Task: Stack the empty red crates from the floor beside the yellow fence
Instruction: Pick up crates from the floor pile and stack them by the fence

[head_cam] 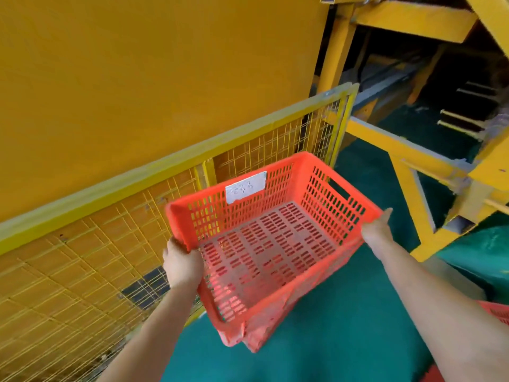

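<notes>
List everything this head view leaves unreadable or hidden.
Writing on the white label of the red crate: too blurred to read in the head view.
Fingers of the left hand: hidden behind the crate's corner.
The second red crate: cut off by the right edge.
Whatever sits under the held crate: hidden by its floor and smeared by motion blur.

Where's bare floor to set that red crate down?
Bare green floor lies beyond the red perforated plastic crate, between the yellow wire-mesh fence and the yellow steel frame, and on its near side. Another red crate crowds the lower right.
</notes>
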